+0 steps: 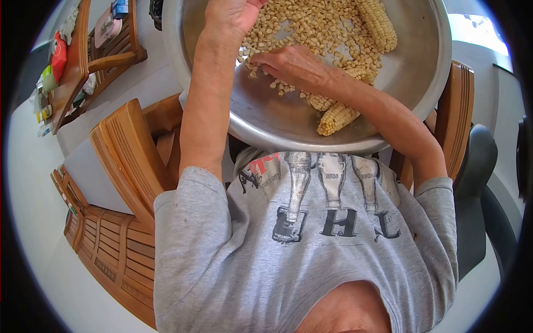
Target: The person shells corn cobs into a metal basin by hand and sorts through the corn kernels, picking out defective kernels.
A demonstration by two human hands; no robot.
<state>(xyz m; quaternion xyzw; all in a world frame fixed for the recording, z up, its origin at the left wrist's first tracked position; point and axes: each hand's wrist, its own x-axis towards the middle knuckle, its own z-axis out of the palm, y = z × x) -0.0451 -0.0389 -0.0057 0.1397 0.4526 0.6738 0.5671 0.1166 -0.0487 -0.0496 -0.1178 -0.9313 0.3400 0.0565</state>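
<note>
A wide metal basin [413, 91] holds loose corn kernels [313, 25] and several corn cobs. My left hand [233, 14] is over the left part of the basin, cut off by the top edge, so most of its fingers and anything in them are out of sight. Low over the kernels, my right hand [291, 64] points left with fingers bent and pressed together; what is between them is hidden. A corn cob [337, 118] lies below my right forearm, beside others partly covered by it. Another corn cob [377, 25] leans along the basin's upper right side.
Wooden chairs stand close on both sides, one chair back [125, 161] at the left and another [456, 111] at the right. Farther left is a slatted wooden bench [119, 250]. Bags and packages, including a red bag [59, 55], sit at the upper left.
</note>
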